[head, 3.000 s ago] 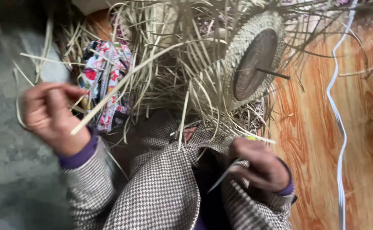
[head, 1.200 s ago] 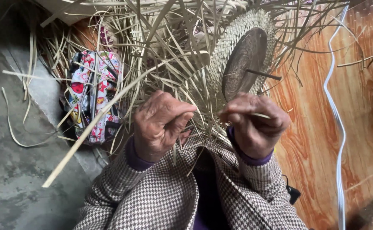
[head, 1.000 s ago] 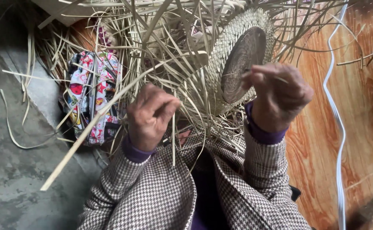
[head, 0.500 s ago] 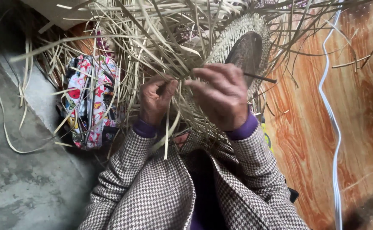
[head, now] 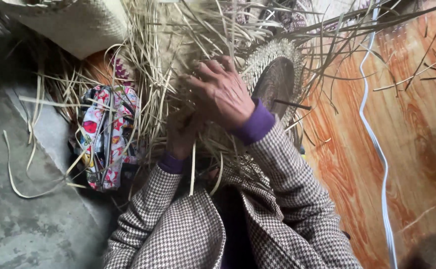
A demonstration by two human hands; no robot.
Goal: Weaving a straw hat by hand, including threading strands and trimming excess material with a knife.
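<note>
Head view: the right hand (head: 223, 94) has come across from the right, where it was lifted beside the round woven piece (head: 277, 82) a second ago, and now lies palm down over the mass of loose straw strips (head: 178, 55), its fingers (head: 205, 69) spread and pressing into the strands rather than closed on any one. The left hand (head: 180, 137) has slipped underneath it and is mostly hidden by straw and the other wrist; I cannot tell whether its fingers are closed on a strand. Both hands now meet at one spot in the weave, just left of the round woven piece, which suggests the working has moved into the body of the strands.

Around them: a flowered cloth bundle (head: 108, 134) lies to the left, touching stray strips; a white cord (head: 375, 144) runs along the wooden floor (head: 417, 149) at right. Long strips cross over the hands and screen the contact point.
</note>
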